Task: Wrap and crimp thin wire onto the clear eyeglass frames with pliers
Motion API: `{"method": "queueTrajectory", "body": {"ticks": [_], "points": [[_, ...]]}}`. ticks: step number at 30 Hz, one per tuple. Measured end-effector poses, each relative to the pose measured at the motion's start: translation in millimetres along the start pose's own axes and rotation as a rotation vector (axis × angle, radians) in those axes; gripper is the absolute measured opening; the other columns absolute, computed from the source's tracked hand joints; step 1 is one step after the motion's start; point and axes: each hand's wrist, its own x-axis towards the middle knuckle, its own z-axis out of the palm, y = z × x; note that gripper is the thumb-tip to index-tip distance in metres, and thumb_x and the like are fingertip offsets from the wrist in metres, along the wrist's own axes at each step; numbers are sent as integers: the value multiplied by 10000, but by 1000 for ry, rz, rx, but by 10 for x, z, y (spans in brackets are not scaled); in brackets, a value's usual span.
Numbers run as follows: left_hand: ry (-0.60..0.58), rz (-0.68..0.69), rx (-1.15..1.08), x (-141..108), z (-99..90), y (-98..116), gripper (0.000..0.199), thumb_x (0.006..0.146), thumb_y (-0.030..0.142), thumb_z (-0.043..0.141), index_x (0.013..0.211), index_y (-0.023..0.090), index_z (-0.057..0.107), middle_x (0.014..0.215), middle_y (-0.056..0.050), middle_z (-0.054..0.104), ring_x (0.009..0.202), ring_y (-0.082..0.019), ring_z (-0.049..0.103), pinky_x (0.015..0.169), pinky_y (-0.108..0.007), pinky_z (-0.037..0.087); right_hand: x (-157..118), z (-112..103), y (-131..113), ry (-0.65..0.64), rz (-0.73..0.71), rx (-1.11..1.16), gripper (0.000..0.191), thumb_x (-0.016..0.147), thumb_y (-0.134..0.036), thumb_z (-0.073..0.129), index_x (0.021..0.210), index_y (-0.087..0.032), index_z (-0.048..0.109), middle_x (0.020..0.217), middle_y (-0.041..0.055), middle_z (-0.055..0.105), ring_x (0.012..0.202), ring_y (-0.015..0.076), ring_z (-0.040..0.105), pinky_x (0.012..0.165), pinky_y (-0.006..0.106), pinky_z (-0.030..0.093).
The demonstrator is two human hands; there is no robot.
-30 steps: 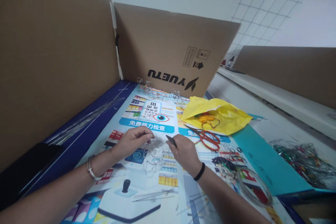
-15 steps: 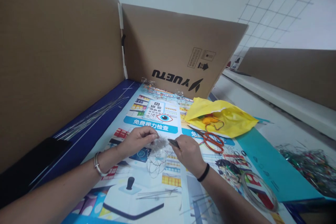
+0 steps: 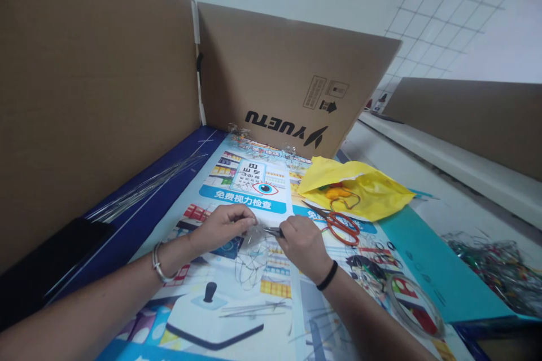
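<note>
My left hand [image 3: 231, 227], a silver bangle on its wrist, pinches a tangle of thin silver wire [image 3: 250, 265] whose loops hang below the fingertips. My right hand [image 3: 304, 245] is closed around dark-tipped pliers [image 3: 274, 231]. Their jaws point left and reach the wire near my left fingertips; whether they grip it I cannot make out. Just right of that hand lie scissors [image 3: 344, 227] with orange handles. Several straight wire pieces [image 3: 254, 309] rest on the printed sheet below the hands.
A yellow bag [image 3: 372, 192] holding orange material lies at the right. Long wires [image 3: 148, 189] lie along the left side near a black object [image 3: 55, 265]. Cardboard walls [image 3: 288, 73] stand behind and left. Clear tape [image 3: 415, 304] lies front right, a coloured wire heap [image 3: 495, 271] beyond.
The pliers have turned and moved left, bringing their jaws to the wire at my left fingertips. My left hand has stayed nearly in place, still pinching the wire.
</note>
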Motion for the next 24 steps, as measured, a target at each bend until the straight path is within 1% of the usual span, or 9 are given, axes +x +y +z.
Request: {"method": "queueTrajectory", "body": {"ticks": [5,12,18,24], "points": [[-19,8,-15,1,0,-11,212,798,300,521,749,115,612,713,-34,602,610,-118,530,582,-231,440,-7,4,10,-5,-10,-27,129,779,-195,524,651,-188,507,646,27,489,668,171,417,643,296,285],[-32,-19,-23,-6,1,14,211,802,301,519,776,118,619,714,-30,610,597,-113,535,576,-227,449,-6,0,0,-25,-41,-47,121,771,-206,536,653,-189,514,648,27,496,673,177,422,643,304,285],[-38,-23,-39,-7,-1,18,210,808,297,507,778,119,614,724,-32,614,599,-109,529,560,-216,441,-23,38,6,-17,18,16,153,792,-238,545,651,-182,521,647,29,521,658,164,440,635,284,298],[-85,-13,-46,-3,3,-16,159,803,260,513,793,125,596,772,-32,612,610,-107,532,569,-221,443,-24,46,-11,-29,38,74,155,791,-233,549,648,-180,523,645,24,537,656,158,460,641,273,306]]}}
